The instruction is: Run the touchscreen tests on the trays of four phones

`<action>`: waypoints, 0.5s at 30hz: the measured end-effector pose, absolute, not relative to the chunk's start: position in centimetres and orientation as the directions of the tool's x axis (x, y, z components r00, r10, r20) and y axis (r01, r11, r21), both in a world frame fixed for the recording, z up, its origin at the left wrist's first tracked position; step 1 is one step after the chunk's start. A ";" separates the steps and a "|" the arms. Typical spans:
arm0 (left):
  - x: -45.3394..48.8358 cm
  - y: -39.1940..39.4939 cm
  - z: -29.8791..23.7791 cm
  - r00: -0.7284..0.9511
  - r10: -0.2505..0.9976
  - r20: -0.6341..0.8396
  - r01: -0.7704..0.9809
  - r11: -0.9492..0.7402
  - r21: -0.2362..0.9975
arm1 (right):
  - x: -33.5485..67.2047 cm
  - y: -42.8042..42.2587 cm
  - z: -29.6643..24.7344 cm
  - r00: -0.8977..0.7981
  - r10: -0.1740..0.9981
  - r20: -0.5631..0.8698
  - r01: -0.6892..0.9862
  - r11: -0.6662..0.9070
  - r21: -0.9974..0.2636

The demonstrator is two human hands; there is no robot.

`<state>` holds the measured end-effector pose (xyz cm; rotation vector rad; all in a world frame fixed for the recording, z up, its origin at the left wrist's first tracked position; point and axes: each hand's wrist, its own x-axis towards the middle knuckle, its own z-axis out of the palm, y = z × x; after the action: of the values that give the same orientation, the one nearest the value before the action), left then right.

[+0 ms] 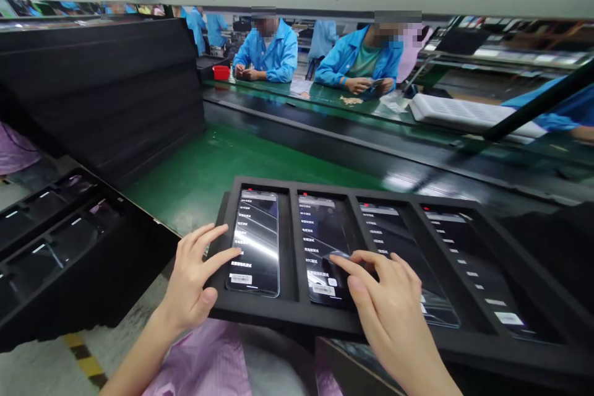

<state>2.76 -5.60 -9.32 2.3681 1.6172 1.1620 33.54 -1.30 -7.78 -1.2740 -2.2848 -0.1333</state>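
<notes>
A black foam tray (288, 307) lies in front of me, with several smartphones side by side in its slots. Their lit screens show lists of white text, and small labels sit near the lower ends. My left hand (192, 278) has its fingers spread, the index fingertip on the screen of the leftmost smartphone (260, 235). My right hand (387, 294) reaches over the second smartphone (320, 229), its index fingertip at the screen and the other fingers loosely bent. Partly behind that hand is the third smartphone (408, 260). Farther right lies the fourth smartphone (477, 266).
Tall stacked black trays (102, 74) stand at the left on the green bench (223, 142). Lower left is another black tray (60, 241) with dark panels. Across a dark conveyor (297, 117), people in blue jackets sit near a red box (221, 72) and white trays (464, 112).
</notes>
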 end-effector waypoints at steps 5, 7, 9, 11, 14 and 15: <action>2.8 -5.3 -9.2 0.213 0.839 0.501 0.755 -0.467 0.461 | 32.8 -1.9 -6.8 -0.456 0.770 0.447 0.820 0.558 -0.124; 2.9 -5.2 -9.3 0.204 0.837 0.507 0.750 -0.466 0.469 | 32.4 -2.0 -6.5 -0.475 0.769 0.429 0.820 0.563 -0.101; 3.0 -5.2 -9.5 0.177 0.836 0.520 0.745 -0.459 0.485 | 32.5 -2.2 -6.3 -0.469 0.764 0.444 0.819 0.564 -0.105; 3.0 -5.3 -9.6 0.148 0.831 0.536 0.739 -0.453 0.498 | 33.4 -2.2 -6.5 -0.394 0.769 0.503 0.837 0.526 -0.149; 2.9 -5.3 -10.0 0.134 0.831 0.540 0.743 -0.445 0.501 | 35.9 -2.3 -7.0 -0.156 0.766 0.623 0.898 0.373 -0.233; 2.9 -5.3 -10.2 0.131 0.836 0.532 0.758 -0.431 0.490 | 36.8 -2.3 -7.1 -0.093 0.760 0.643 0.912 0.324 -0.251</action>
<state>2.90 -5.31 -10.17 2.2848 1.6172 1.1885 36.83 -2.30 -7.13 -1.4766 -1.8893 -0.2753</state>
